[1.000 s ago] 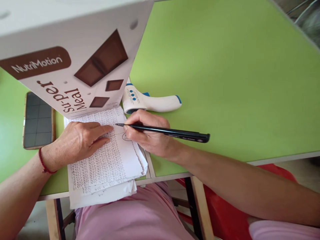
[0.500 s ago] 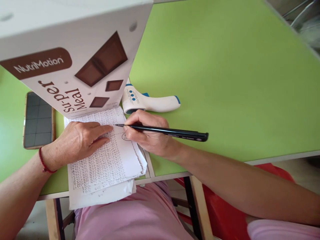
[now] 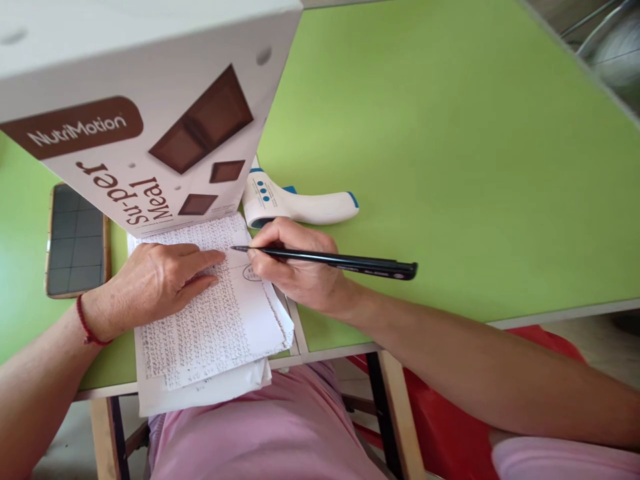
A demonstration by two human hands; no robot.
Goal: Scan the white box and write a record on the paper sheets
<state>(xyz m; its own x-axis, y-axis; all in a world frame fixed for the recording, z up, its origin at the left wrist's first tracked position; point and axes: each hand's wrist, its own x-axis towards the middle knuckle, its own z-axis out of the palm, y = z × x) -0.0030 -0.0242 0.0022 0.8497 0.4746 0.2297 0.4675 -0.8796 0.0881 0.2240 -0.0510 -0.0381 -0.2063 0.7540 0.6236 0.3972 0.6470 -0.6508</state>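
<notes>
Dense handwritten lines fill the top sheet of a stack of papers point(image 3: 200, 333) at the table's near edge. My left hand point(image 3: 163, 280) lies on the sheet with its fingers stretched out, the index fingertip close to the pen tip. A black pen point(image 3: 345, 260) is pinched in my right hand point(image 3: 300, 267), its tip at the writing near the sheet's right side. Below that hand's fingertips a small oval mark shows on the paper. Whether the tip touches the paper I cannot tell.
A white "NutriMotion" box point(image 3: 200, 87) stands over the papers' far edge. Behind my right hand lies a white and blue infrared thermometer point(image 3: 305, 203). A phone point(image 3: 77, 240) rests at the left on the green table point(image 3: 450, 147). Something red point(image 3: 445, 427) is below the table.
The pen tip and right-hand fingers have shifted very slightly, and a little more of the oval mark shows. My left hand stays in place.
</notes>
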